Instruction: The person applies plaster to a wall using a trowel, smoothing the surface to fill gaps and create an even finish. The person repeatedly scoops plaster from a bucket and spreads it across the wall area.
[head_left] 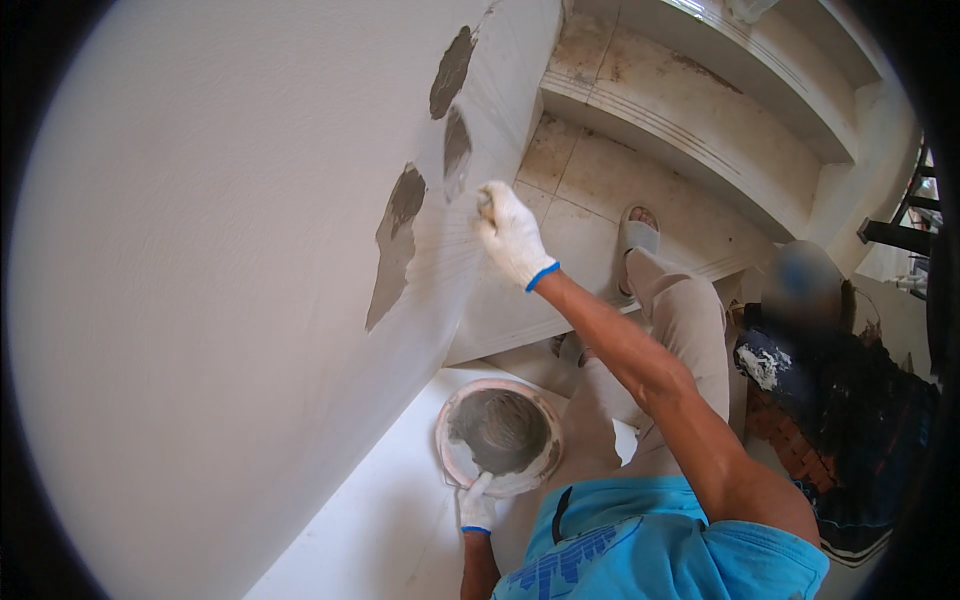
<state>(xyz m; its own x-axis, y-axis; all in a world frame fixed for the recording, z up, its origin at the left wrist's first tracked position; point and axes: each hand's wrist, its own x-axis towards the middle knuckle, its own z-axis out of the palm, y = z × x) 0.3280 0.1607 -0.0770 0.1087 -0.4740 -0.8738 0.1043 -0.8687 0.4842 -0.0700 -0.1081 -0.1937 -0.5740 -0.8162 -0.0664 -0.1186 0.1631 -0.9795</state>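
My right hand (514, 236), in a white work glove with a blue cuff, is raised beside the wall (220, 250) and closed round a trowel. The trowel's blade (457, 150), smeared by motion, carries grey mortar close to the wall; its handle is mostly hidden in the fist. Grey, rough-edged patches (393, 248) mark the white wall near it, one above the other. Below, my left hand (477, 505), gloved alike, grips the near rim of a round, pale pink basin (447, 430). Wet grey mortar (500, 428) lies inside. The left fingers are partly hidden under the rim.
Curved, tiled stairs (690, 150) with stained treads rise at the far right. My sandalled foot (640, 235) rests on a tread. A white surface (370, 500) lies under the basin. Dark, white-smeared cloth (840, 400) and reddish bricks (790, 430) sit at the right.
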